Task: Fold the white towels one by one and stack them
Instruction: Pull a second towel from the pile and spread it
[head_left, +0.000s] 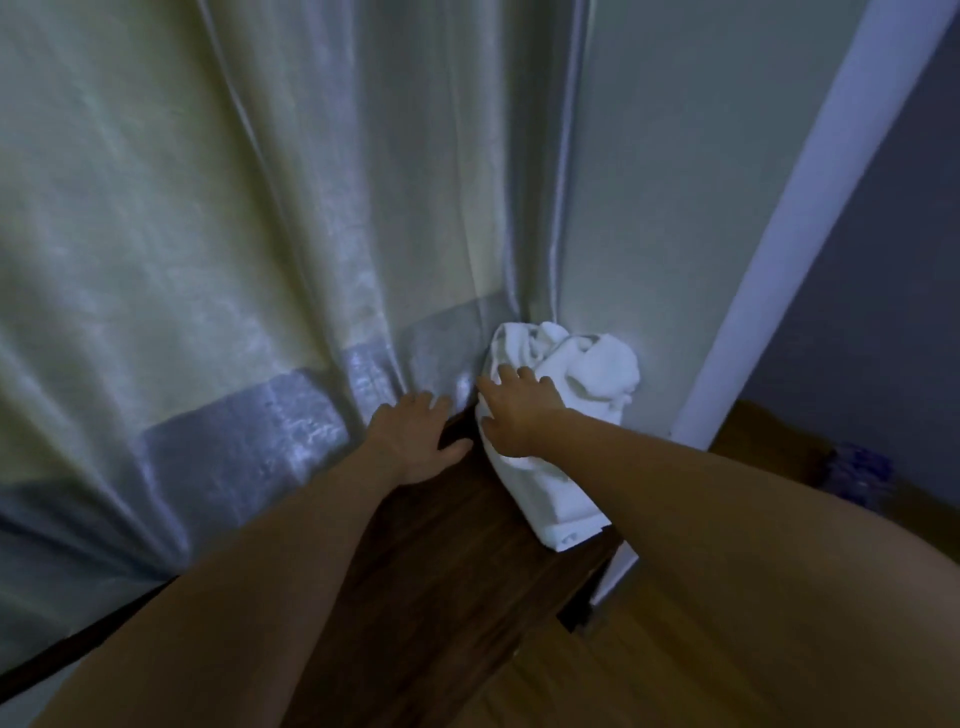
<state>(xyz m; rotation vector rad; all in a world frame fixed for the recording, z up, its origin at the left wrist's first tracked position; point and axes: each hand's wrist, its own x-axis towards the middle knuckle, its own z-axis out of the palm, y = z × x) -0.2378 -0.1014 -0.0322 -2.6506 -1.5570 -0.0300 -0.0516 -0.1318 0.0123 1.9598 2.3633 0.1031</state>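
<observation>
A folded white towel (550, 499) lies on the dark wooden table (426, 561), reaching its right edge. Behind it, a crumpled heap of white towels (592, 364) is piled against the wall. My right hand (514, 410) rests flat on top of the towels with fingers spread, where the folded one meets the heap. My left hand (415, 436) lies open on the table beside the towels, its fingertips touching the curtain. Neither hand grips anything that I can see.
A pale curtain (234, 249) with a shiny band hangs along the table's far and left side. A grey-green wall (685, 208) and a white door frame (810, 218) stand to the right. Light wooden floor (597, 675) shows below the table's right edge.
</observation>
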